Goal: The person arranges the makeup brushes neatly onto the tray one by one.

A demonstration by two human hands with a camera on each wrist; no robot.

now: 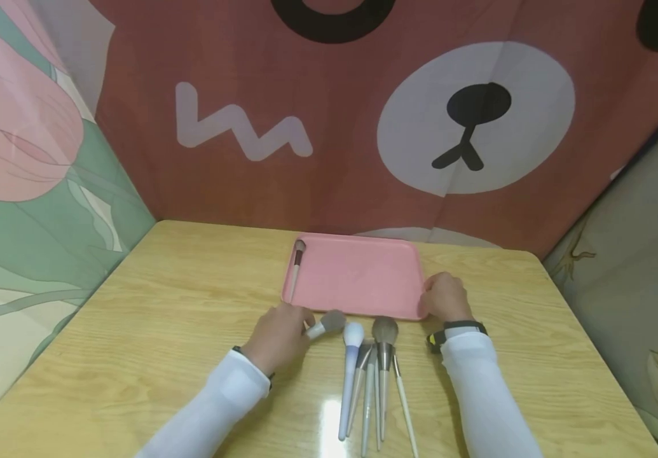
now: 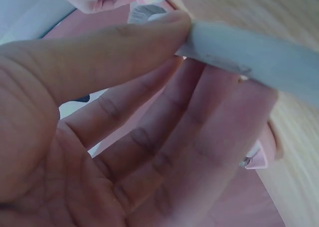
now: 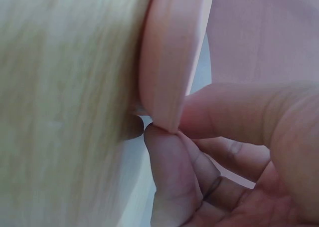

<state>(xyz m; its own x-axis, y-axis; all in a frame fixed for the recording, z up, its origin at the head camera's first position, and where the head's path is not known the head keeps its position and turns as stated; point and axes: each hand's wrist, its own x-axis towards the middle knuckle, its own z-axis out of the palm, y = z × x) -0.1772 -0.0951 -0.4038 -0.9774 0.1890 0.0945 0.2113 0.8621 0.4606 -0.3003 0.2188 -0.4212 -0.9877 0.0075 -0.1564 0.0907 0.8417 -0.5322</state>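
Note:
My left hand (image 1: 281,336) pinches a makeup brush (image 1: 325,325) by its pale handle, just in front of the pink tray (image 1: 357,277). In the left wrist view the thumb lies over the brush handle (image 2: 239,50) and the fingers are under it. The brush's grey bristles point toward the right. My right hand (image 1: 447,297) grips the tray's right edge near the front corner; in the right wrist view the thumb and fingers pinch the tray rim (image 3: 172,62). One brush with a dark ferrule (image 1: 297,257) lies along the tray's left side.
Several makeup brushes (image 1: 384,356) lie close together on the wooden table (image 1: 203,280), in front of the tray between my forearms. One with white bristles (image 1: 354,334) is leftmost. A cloth with a bear print (image 1: 351,191) hangs behind the table.

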